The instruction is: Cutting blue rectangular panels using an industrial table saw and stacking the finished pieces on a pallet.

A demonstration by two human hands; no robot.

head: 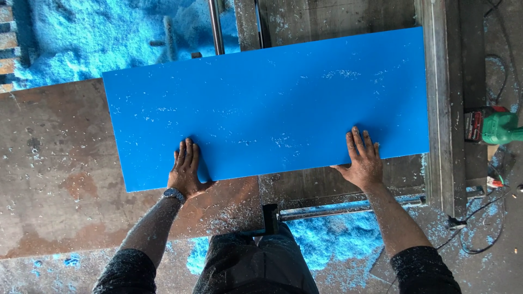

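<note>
A large blue rectangular board (267, 103) lies flat across a worn metal work table (60, 179), flecked with pale shavings. My left hand (185, 171) presses flat on the board's near edge toward its left end, fingers together, a watch on the wrist. My right hand (363, 160) lies flat on the near edge toward the board's right end, fingers slightly spread. Neither hand grips anything.
A steel rail (441, 109) runs along the board's right end. A green power tool (498, 128) with cables sits at the far right. Blue shavings (327, 239) are heaped on the floor near my legs, and more lie beyond the table. A metal rod (216, 27) stands behind the board.
</note>
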